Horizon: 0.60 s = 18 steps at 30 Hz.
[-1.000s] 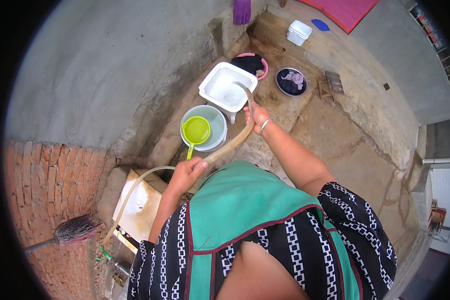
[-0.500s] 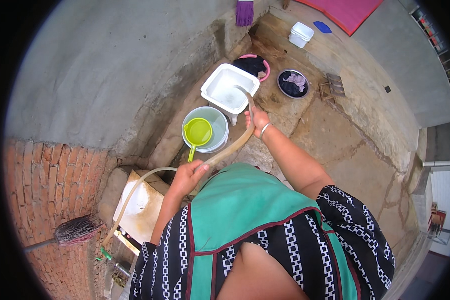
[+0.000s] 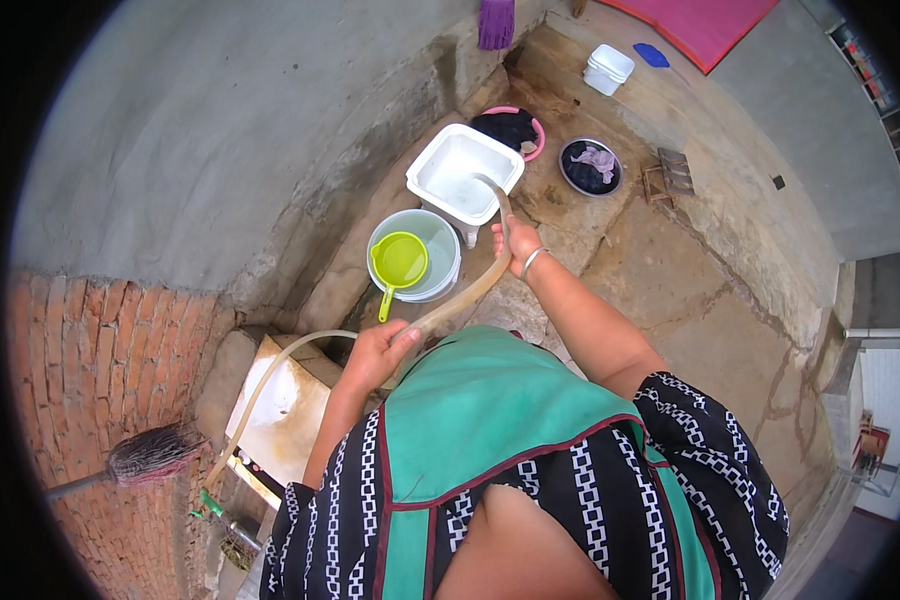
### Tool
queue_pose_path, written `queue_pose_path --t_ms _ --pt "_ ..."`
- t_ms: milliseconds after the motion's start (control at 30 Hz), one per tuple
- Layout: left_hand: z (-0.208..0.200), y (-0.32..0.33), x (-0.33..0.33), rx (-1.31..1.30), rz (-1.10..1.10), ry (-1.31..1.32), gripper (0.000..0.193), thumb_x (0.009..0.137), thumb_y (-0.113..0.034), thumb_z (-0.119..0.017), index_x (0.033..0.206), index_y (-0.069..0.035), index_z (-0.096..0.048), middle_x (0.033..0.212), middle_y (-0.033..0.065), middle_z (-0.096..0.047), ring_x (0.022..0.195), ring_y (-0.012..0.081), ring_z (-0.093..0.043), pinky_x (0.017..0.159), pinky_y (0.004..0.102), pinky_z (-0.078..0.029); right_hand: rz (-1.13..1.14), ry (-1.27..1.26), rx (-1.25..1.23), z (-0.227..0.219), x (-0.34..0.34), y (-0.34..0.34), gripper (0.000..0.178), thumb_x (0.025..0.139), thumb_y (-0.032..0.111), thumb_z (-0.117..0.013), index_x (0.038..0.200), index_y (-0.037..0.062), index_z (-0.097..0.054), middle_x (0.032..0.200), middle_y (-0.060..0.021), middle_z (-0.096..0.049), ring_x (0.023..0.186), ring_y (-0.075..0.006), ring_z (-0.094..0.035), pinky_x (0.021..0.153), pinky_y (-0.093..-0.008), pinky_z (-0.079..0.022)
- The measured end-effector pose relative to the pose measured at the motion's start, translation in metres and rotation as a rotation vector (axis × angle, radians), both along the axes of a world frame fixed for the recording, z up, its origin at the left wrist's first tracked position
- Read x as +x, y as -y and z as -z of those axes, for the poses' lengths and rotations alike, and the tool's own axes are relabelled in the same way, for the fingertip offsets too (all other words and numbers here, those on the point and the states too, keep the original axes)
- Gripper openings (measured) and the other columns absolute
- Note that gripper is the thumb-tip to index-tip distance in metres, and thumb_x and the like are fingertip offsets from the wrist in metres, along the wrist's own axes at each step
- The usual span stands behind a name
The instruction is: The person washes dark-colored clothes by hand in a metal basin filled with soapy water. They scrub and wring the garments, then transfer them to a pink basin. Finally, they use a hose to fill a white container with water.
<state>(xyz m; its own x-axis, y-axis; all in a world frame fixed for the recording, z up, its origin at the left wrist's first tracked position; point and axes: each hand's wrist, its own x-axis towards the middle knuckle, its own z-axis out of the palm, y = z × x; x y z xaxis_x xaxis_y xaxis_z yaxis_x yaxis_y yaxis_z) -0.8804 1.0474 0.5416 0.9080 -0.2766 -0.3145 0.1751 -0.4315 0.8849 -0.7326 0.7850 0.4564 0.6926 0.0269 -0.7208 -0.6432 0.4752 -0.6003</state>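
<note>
A pale, translucent hose [image 3: 465,296] runs between my hands. My left hand [image 3: 378,357] is closed round it close to my apron, and my right hand [image 3: 517,245] grips it farther along, near its end. The hose's end bends over the rim of a white rectangular basin [image 3: 422,172] and points into it, where some water shows. Just nearer than the basin stands a pale bucket [image 3: 448,262] with water in it. A lime-green dipper [image 3: 400,259] floats or rests there, its handle hanging over the bucket's near rim.
Behind the basin lies a pink tub [image 3: 541,137] with dark cloth; a metal bowl [image 3: 619,180] of laundry sits to its right. Beyond are a small wooden stool [image 3: 674,172] and white containers [image 3: 608,70]. At left are a stained white sink [image 3: 280,410], a green-handled tap [image 3: 210,503] and a mop [image 3: 155,456].
Both hands keep their hold on the hose with hardly any movement. The whole scene sits very slightly farther right in the view.
</note>
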Motion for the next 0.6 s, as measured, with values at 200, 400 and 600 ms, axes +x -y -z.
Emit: queue_pose_path --t_ms 200,400,600 --pt "0.0028 -0.002 -0.0007 -0.016 -0.012 -0.015 0.028 0.088 -0.029 -0.059 0.085 -0.002 -0.059 0.062 0.0025 -0.049 0.062 0.0096 -0.043 0.058 0.0264 -0.039 -0.004 -0.004 0.006 -0.0042 -0.0023 -0.001 0.037 0.097 0.034 -0.029 0.087 0.0029 -0.047 0.062 -0.0018 -0.042 0.05 -0.0122 -0.038 0.046 -0.0248 -0.036" --pt "0.0007 -0.0018 -0.0001 0.002 0.005 -0.004 0.028 0.087 -0.029 -0.059 0.085 -0.002 -0.06 0.062 0.0025 -0.049 0.063 0.0096 -0.044 0.059 0.0266 -0.04 0.011 -0.002 -0.018 -0.002 -0.0009 -0.0006 0.035 0.095 0.034 -0.033 0.084 0.0043 -0.047 0.06 -0.002 -0.041 0.049 -0.0143 -0.039 0.047 -0.029 -0.036" --pt "0.0008 -0.0029 -0.0008 0.008 0.011 0.0 0.028 0.087 -0.029 -0.059 0.085 -0.002 -0.06 0.062 0.0033 -0.05 0.062 0.01 -0.044 0.059 0.0264 -0.04 -0.012 0.004 -0.013 -0.0075 -0.0028 -0.0013 0.036 0.096 0.034 -0.031 0.086 0.0037 -0.047 0.061 -0.0017 -0.042 0.05 -0.013 -0.039 0.047 -0.0268 -0.036"
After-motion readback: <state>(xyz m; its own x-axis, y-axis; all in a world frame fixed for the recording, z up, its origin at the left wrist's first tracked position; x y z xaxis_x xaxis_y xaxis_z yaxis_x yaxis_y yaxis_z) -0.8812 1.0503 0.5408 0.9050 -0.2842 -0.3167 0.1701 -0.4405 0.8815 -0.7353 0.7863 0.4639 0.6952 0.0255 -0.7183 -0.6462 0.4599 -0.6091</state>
